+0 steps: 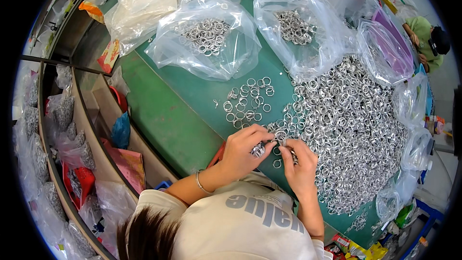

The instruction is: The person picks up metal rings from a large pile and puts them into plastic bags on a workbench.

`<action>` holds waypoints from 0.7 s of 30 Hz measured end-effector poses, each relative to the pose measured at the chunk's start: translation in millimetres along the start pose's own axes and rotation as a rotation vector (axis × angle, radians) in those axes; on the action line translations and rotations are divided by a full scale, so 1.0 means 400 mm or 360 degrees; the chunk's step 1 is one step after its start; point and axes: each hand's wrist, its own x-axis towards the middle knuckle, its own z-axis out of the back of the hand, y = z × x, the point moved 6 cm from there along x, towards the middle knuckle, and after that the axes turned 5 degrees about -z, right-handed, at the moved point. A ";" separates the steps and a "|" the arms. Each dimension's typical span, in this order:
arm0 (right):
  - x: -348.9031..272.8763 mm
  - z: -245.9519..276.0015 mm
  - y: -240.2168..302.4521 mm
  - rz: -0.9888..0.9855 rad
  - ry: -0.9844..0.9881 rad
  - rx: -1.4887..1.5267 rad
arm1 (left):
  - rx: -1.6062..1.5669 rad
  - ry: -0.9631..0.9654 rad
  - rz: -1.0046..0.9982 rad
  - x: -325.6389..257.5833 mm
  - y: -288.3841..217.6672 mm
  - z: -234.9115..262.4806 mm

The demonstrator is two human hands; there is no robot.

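Metal rings [260, 149] pinched in curled left-hand fingers [256, 137]; right hand [299, 163] fingers touching ring.

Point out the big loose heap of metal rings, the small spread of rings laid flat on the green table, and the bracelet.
heap of metal rings [351, 125], head view, middle of the pile.
small spread of rings [248, 101], head view, its centre.
bracelet [200, 183], head view, band on the left wrist.

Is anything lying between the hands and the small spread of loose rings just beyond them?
Nothing visible. Only bare green table separates the left hand and right hand from the loose rings.
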 end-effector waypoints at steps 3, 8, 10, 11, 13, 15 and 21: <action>0.002 0.006 -0.010 -0.0035 -0.0141 0.0098 | -0.0113 0.0017 0.0025 0.003 -0.002 0.005; -0.007 0.010 0.019 0.0250 -0.0171 -0.0225 | -0.0818 0.0119 0.0575 -0.016 0.049 -0.015; -0.017 0.005 0.028 0.0432 -0.0237 -0.0380 | -0.1063 0.0132 0.0846 -0.027 0.059 -0.027; -0.019 0.001 0.027 0.0451 -0.0221 -0.0369 | -0.1135 0.0107 0.0916 -0.032 0.056 -0.030; -0.023 -0.006 0.025 0.0488 -0.0188 -0.0347 | -0.1456 0.0087 0.1144 -0.046 0.060 -0.043; -0.024 -0.007 0.028 0.0522 -0.0158 -0.0334 | -0.1957 0.0093 0.1455 -0.063 0.066 -0.061; -0.007 0.007 0.010 0.0234 -0.0113 -0.0054 | -0.2518 0.0082 0.1664 -0.076 0.086 -0.090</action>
